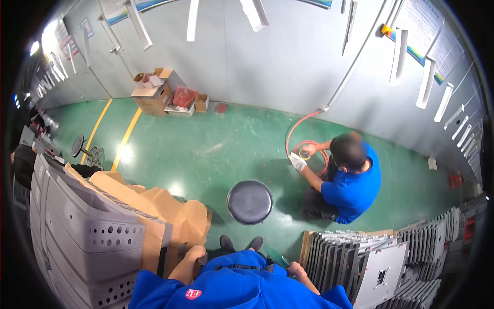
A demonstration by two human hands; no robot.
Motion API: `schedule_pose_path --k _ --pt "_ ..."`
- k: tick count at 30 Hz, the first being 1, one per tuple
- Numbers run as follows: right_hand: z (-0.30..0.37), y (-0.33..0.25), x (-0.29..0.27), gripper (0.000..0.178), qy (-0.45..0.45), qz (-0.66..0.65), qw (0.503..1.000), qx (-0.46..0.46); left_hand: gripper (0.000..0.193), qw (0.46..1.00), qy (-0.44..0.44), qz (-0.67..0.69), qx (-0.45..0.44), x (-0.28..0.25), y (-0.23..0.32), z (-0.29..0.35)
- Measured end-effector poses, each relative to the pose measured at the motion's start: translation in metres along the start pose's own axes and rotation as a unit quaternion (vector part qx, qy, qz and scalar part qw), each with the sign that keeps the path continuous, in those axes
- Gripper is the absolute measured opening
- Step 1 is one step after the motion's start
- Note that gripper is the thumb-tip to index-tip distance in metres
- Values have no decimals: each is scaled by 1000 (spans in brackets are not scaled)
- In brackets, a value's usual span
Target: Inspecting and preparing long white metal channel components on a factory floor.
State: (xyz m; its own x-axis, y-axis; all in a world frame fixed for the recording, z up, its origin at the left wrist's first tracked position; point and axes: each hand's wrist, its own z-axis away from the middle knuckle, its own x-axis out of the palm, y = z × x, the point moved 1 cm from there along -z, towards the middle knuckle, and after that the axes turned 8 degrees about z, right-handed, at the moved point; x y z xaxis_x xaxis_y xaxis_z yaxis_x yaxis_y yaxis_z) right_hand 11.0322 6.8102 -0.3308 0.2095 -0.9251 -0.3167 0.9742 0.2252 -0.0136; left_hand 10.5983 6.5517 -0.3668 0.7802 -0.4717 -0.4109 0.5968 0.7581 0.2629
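Observation:
My left hand (195,253) is low beside the stack of grey panels, its fingers curled at the edge of the brown wrapping paper (180,219). What they grip, if anything, is hidden. At my right side, my right hand (295,269) is closed on the end of a narrow green object (277,256), whose kind I cannot make out. It points forward and left, away from my body. Large grey panels with round holes (110,234) stand stacked on my left, with the brown paper against them.
A round black stool (250,202) stands in front of me. Ahead right, a person in blue (355,180) crouches, handling a coiled red hose (294,129). Grey metal frames (342,262) are racked at my right. Cardboard boxes (153,100) sit by the wall.

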Motion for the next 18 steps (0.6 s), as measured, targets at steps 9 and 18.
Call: schedule_pose_path --k 9,18 --pt "-30 -2 -43 24 55 -88 994 -15 28 990 87 107 -16 -27 27 -14" --pt "-40 -66 -66 45 120 -71 989 -59 33 993 40 102 42 -109 64 -96"
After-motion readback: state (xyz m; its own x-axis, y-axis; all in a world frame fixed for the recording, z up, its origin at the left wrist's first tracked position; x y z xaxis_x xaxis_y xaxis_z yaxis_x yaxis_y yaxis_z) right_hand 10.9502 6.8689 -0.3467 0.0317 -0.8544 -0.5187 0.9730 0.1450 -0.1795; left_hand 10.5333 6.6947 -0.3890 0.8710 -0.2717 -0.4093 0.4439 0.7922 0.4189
